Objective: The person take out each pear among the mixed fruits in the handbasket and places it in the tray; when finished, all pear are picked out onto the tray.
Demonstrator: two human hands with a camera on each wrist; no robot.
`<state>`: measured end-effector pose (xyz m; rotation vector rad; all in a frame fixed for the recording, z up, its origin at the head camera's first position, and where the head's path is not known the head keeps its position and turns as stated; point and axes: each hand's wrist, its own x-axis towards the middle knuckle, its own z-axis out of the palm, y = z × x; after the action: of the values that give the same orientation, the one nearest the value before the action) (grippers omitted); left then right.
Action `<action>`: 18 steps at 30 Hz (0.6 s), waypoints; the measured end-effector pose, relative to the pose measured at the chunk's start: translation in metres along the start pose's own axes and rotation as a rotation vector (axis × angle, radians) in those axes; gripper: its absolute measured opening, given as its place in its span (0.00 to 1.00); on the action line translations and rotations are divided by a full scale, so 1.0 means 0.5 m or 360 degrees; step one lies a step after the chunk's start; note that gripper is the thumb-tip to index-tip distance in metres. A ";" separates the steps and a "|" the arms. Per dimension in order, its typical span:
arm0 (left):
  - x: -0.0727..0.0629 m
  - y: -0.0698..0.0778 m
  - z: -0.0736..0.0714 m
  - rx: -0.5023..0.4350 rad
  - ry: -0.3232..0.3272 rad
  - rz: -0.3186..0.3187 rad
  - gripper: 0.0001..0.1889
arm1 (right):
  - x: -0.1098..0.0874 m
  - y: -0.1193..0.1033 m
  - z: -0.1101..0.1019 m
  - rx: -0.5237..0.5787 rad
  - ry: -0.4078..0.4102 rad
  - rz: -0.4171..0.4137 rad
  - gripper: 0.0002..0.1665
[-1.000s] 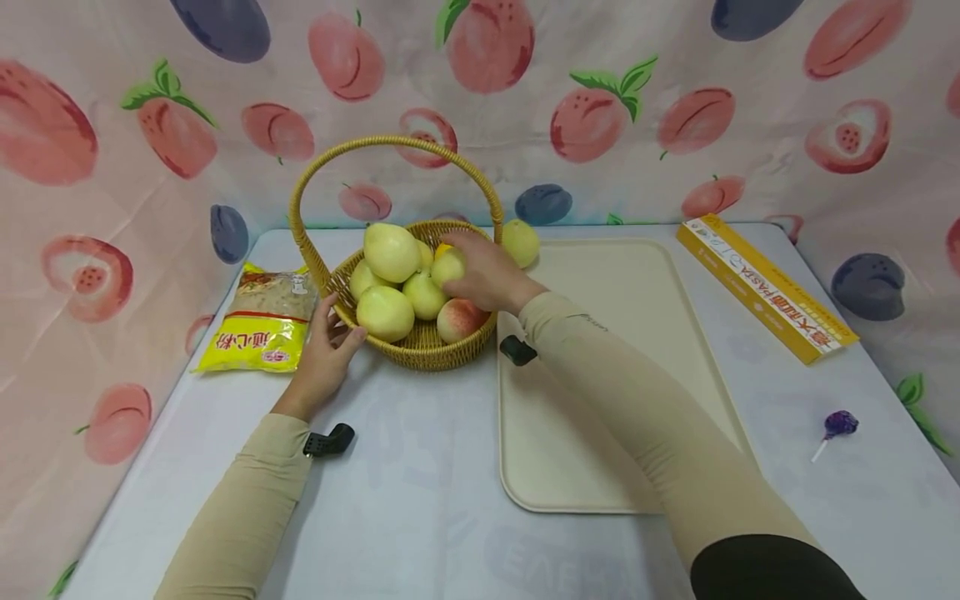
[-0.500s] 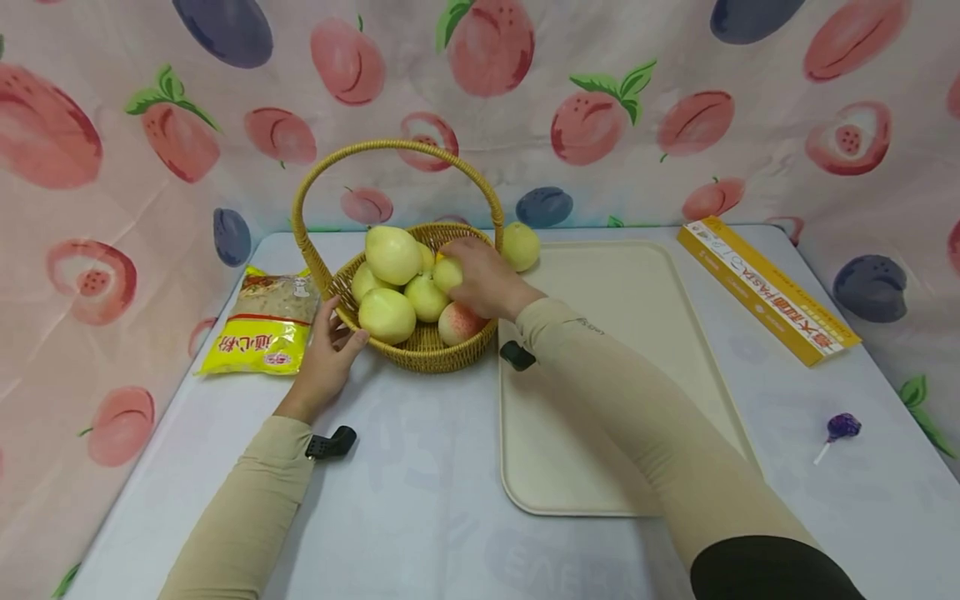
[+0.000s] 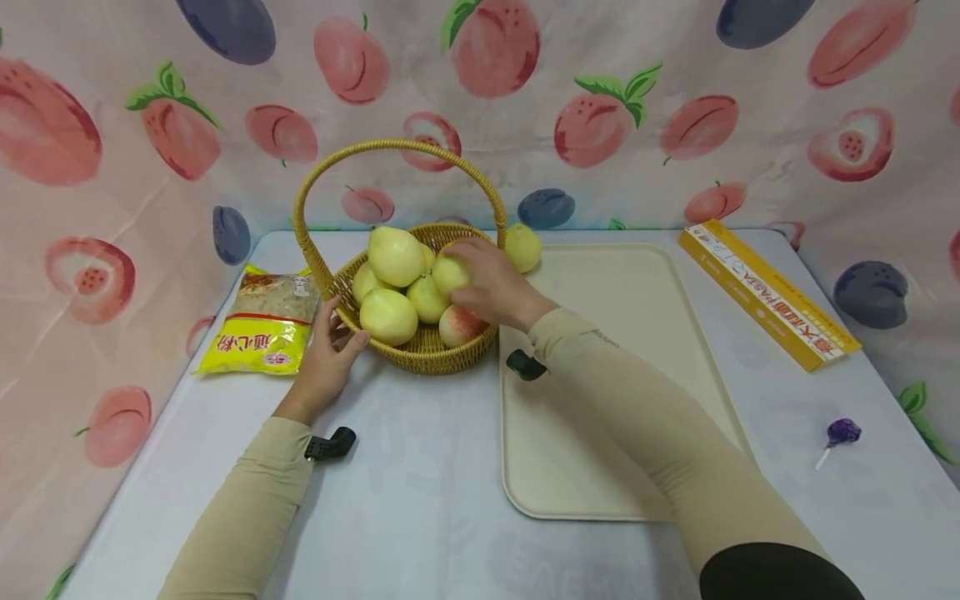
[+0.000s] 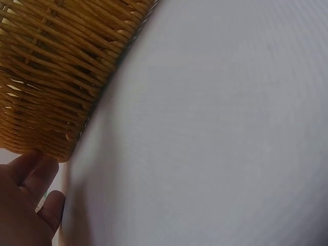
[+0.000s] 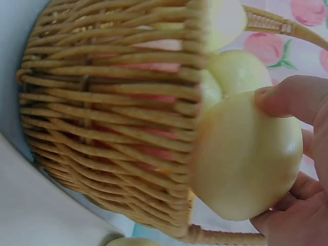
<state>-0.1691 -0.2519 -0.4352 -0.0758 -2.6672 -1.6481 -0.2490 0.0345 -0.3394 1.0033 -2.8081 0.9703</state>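
Note:
The wicker basket (image 3: 431,360) with a tall handle stands at the back of the table, holding several yellow-green pears (image 3: 388,317) and a red-and-yellow peach (image 3: 459,326). My left hand (image 3: 324,367) touches the basket's outer left side; in the left wrist view its fingertips lie against the woven wall. Over the basket's right part, my right hand (image 3: 495,283) grips a pear (image 5: 246,159), thumb on one side and fingers on the other. That pear is at rim height, beside the other fruit. The palm hides the basket's right rim from the head view.
One more yellow-green fruit (image 3: 523,247) sits just outside the basket at the right. A beige tray (image 3: 600,467) lies under my right forearm. A yellow bag of pasta (image 3: 258,325) is at left; a pasta box (image 3: 768,292) and purple lollipop (image 3: 843,432) are at right.
My right hand and forearm have shifted slightly to the right, and an orange patch that showed by its fingers is now covered. The left hand stays at the basket.

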 end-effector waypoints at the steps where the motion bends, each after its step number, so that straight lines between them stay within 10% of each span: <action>1: -0.001 0.002 0.000 0.0002 -0.0003 -0.0002 0.40 | -0.004 -0.001 -0.003 0.0034 0.0010 -0.0001 0.33; 18: -0.001 0.001 0.000 -0.0007 -0.0010 0.0002 0.40 | -0.060 -0.010 -0.033 0.0285 0.0136 0.0034 0.34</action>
<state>-0.1687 -0.2517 -0.4350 -0.0833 -2.6678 -1.6562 -0.2253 0.0577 -0.3295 0.9240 -2.7068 1.2547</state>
